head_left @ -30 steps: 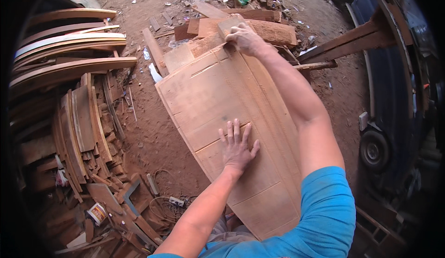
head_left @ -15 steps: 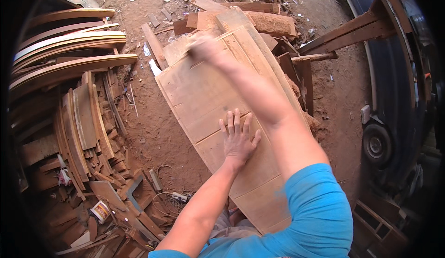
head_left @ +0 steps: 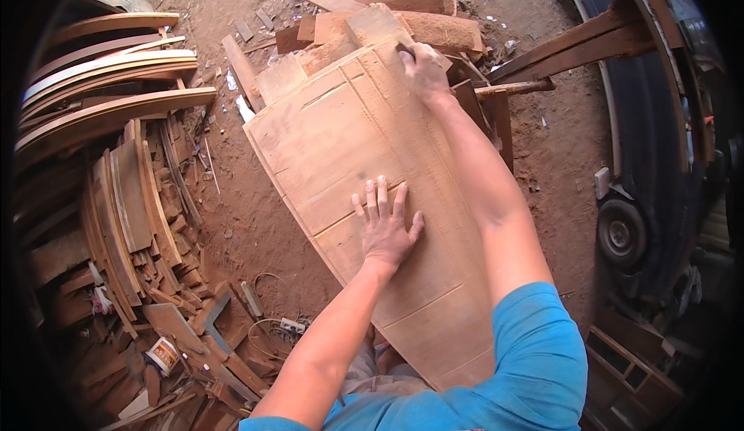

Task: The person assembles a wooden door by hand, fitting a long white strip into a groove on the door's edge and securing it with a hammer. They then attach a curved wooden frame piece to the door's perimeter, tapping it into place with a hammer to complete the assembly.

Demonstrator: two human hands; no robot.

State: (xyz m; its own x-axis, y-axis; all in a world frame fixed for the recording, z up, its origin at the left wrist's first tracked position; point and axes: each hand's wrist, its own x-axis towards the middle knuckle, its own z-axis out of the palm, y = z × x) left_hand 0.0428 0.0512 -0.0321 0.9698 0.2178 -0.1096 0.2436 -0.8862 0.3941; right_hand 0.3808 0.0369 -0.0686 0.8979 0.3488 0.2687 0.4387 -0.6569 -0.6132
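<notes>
A long, pale wooden panel [head_left: 325, 152] with straight grooves lies slantwise in front of me, dusted with fine sawdust. Flat on its middle rests my left hand [head_left: 385, 226], fingers spread over a groove. My right hand [head_left: 426, 73] is at the panel's far right corner, its fingers curled round a small dark-edged piece [head_left: 404, 48]. Most of that piece is hidden by the fingers, so its kind cannot be made out. Wood dust lies thicker along the panel's right side.
Planks [head_left: 442, 30] and offcuts lie beyond the panel's far end. Curved wooden pieces [head_left: 116, 117] are stacked at left, above scrap wood and a white tub [head_left: 163, 355]. A power strip [head_left: 292, 326] with a cable lies near my left forearm. A dark vehicle [head_left: 647, 160] stands at right.
My right hand has swept from the panel's far left edge across to its far right corner. My left hand stays pressed on the panel. The view has shifted slightly.
</notes>
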